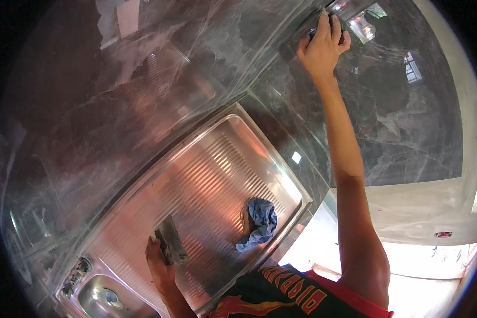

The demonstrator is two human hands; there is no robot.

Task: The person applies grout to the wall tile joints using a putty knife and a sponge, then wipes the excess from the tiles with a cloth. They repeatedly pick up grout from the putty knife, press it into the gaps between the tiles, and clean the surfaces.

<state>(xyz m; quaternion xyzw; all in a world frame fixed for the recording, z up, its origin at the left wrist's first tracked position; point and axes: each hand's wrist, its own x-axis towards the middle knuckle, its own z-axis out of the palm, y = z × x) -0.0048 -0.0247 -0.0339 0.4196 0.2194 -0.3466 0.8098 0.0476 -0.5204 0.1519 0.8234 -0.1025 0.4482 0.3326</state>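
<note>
My left hand [158, 261] is closed on the edge of a flat, dark grey slab-like piece [173, 241], rough and smeared on its face. It is above the ribbed stainless steel drainboard [196, 175]. My right arm reaches far up to the dark marbled tile wall [403, 116]. There my right hand [323, 47] has bent fingers pressed near a joint between tiles. Something dark shows under its fingertips, mostly hidden, and I cannot make out what it is. A crumpled blue cloth [262, 220] lies on the drainboard, to the right of the slab-like piece.
A steel sink bowl [98, 297] with a drain adjoins the drainboard at lower left. Small dark items [77, 276] sit beside its rim. Another dark tiled wall [116, 106] meets the right one in a corner. A pale plaster band [418, 206] borders the tiles, above a bright opening.
</note>
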